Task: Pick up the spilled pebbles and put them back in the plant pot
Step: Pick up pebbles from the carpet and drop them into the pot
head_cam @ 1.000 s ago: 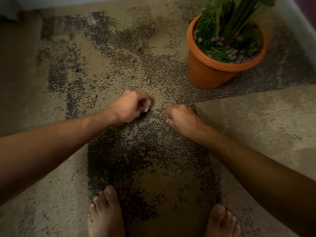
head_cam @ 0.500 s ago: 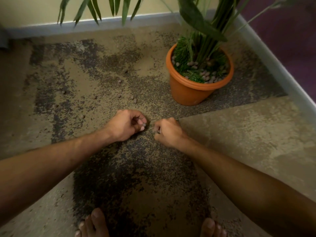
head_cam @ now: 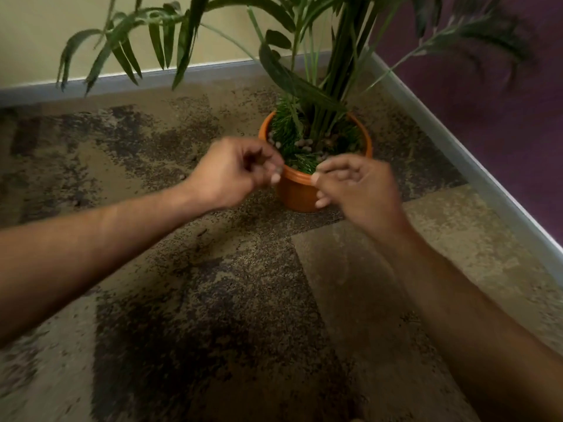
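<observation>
An orange plant pot (head_cam: 295, 196) stands on the carpet near the room's corner, holding a tall green plant (head_cam: 329, 86) and several grey pebbles (head_cam: 304, 143) on its soil. My left hand (head_cam: 234, 173) is raised at the pot's left rim, fingers curled, with a small grey pebble pinched at the fingertips. My right hand (head_cam: 358, 187) hovers at the front rim with its fingers loosely apart, and I see nothing between them. One spilled pebble (head_cam: 182, 177) lies on the floor left of the pot. Both hands are motion-blurred.
Mottled brown and dark carpet (head_cam: 231, 300) covers the floor. A grey skirting board (head_cam: 457, 147) runs along the purple wall on the right and the pale wall behind. Long drooping leaves (head_cam: 128, 47) hang over the floor at the left.
Both hands have lifted from the floor and moved forward to the pot's rim. The right hand's fingers have loosened from a fist. The view has tilted up towards the plant.
</observation>
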`<action>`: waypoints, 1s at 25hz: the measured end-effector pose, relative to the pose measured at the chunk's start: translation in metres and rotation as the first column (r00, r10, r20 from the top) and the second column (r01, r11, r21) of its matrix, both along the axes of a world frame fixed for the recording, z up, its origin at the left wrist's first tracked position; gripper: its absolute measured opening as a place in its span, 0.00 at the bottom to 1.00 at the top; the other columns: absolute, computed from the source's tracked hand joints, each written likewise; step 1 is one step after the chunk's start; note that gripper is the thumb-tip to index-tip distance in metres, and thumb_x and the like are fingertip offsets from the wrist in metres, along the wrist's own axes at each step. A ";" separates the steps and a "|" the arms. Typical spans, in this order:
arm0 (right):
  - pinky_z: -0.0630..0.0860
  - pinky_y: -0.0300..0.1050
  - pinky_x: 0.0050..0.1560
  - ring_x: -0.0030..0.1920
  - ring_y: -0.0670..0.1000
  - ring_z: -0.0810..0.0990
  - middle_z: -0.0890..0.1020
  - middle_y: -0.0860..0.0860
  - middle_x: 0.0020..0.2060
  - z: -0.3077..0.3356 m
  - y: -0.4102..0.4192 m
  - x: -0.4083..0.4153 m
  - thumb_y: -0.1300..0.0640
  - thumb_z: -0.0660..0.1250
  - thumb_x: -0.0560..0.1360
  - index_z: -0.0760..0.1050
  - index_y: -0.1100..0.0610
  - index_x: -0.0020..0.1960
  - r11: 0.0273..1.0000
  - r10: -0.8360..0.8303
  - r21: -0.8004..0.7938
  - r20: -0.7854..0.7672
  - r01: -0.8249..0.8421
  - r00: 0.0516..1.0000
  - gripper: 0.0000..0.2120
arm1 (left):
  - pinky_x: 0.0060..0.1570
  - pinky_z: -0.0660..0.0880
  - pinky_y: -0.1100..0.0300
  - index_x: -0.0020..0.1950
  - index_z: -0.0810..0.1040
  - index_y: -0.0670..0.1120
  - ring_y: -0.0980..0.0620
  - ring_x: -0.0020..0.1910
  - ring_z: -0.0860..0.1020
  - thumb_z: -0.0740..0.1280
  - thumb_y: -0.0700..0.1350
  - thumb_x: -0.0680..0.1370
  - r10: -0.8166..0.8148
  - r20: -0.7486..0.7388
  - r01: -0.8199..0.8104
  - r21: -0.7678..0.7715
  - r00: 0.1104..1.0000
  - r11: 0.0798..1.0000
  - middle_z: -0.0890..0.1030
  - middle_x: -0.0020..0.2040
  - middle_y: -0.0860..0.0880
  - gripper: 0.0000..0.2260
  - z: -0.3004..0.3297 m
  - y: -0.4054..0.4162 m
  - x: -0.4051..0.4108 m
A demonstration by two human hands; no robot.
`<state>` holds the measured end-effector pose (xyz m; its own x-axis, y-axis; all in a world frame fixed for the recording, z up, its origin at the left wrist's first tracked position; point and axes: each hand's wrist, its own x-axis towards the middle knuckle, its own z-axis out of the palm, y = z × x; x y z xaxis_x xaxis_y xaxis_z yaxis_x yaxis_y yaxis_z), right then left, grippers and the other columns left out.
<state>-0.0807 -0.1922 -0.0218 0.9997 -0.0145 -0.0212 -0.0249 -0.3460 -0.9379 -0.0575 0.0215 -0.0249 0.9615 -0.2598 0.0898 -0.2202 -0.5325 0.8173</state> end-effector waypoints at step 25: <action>0.82 0.47 0.46 0.45 0.45 0.80 0.79 0.47 0.49 -0.081 0.051 -0.041 0.59 0.69 0.75 0.80 0.55 0.56 0.931 0.247 -0.320 0.204 -0.174 0.947 0.09 | 0.64 0.71 0.53 0.63 0.78 0.47 0.48 0.64 0.75 0.64 0.52 0.78 0.012 0.100 -0.057 0.457 0.995 0.888 0.77 0.65 0.45 0.16 -0.075 0.108 -0.087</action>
